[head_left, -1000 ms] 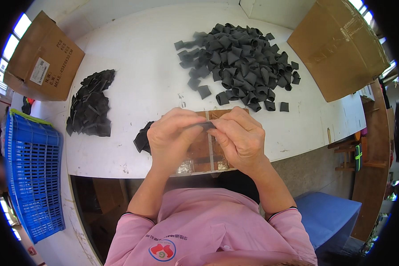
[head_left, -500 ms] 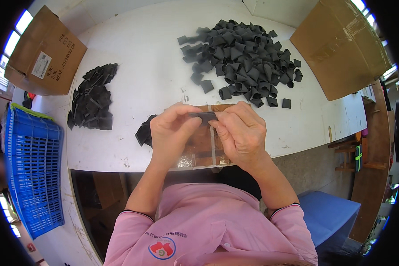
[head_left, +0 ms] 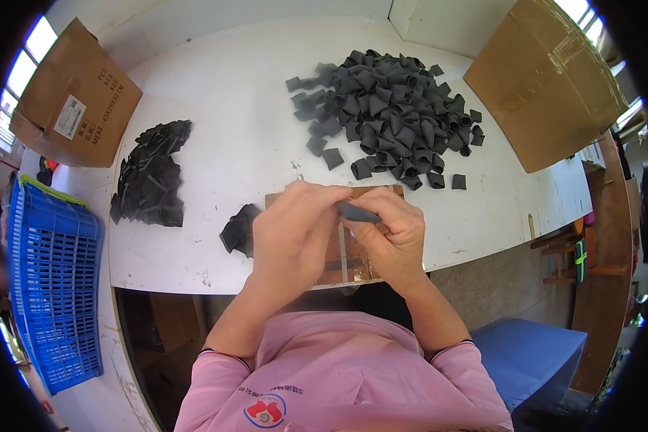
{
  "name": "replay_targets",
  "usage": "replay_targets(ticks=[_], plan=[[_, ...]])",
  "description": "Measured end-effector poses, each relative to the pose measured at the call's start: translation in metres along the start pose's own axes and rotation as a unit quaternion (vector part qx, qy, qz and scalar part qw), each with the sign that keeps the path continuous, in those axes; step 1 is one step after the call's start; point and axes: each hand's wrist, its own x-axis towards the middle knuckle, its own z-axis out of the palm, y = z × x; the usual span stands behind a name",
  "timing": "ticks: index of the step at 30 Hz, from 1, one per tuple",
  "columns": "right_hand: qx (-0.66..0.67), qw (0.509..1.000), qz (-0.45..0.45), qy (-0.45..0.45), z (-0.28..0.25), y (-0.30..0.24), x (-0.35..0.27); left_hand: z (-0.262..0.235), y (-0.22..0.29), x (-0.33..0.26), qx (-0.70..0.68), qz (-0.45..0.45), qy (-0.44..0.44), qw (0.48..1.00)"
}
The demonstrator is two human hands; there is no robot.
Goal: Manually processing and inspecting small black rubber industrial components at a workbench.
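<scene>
Slanting inward with elbows bent, the forearms are brought together over a brown board on the white table. A grey piece is pinched in the grip of the right hand, between thumb and curled fingers, with one end slanted out over the thumb. The left hand is turned with its back largely upward, its fingers extended to the piece's other end; whether its grip is closed on the piece cannot be told, as that end is hidden. Just left of this hand, a small black pile is seen. Farther left, a larger black pile is spread near a carton. Beyond the hands, toward the right, similar grey pieces are gathered in a heap, near another carton.
</scene>
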Motion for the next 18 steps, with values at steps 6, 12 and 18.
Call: replay_targets(ticks=[6,12,18], plan=[[-0.111,0.992,-0.064,-0.007,0.007,0.003,0.003,0.002,-0.015,-0.011,-0.063,-0.101,0.018,0.993],[0.210,0.962,0.162,0.062,-0.039,-0.006,0.063,-0.005,-0.056,-0.074,0.122,-0.201,0.057,0.970],[0.051,0.968,0.244,-0.017,-0.007,0.020,-0.028,0.002,-0.084,-0.131,0.336,-0.230,-0.012,0.913]])
